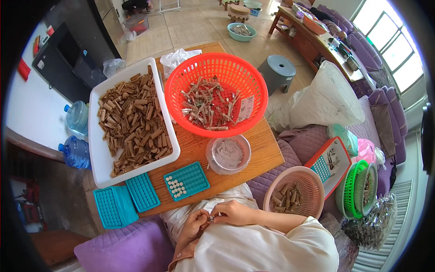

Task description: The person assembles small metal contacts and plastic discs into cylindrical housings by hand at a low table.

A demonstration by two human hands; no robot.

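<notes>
Close to my body, my left hand (195,222) and my right hand (232,212) meet with bent fingertips. Both pinch a small silvery piece (210,218) whose kind is too small to tell. Beyond them on the wooden table lies a teal tray (198,175) with round pockets; several pale round pieces (176,186) fill part of its left side. A clear tub (229,155) to its right holds small whitish paper slips. Behind stands a red plastic basket (170,93) with shiny crumpled strips and a written paper label inside.
A white bin (96,131) of short brown tube pieces covers the table's left. Stacked teal trays (114,207) sit at its near corner. To my right are a pink basket (272,181) with brown pieces, a red-rimmed box (343,146) and green basket (346,196). A grey stool (277,68) stands beyond.
</notes>
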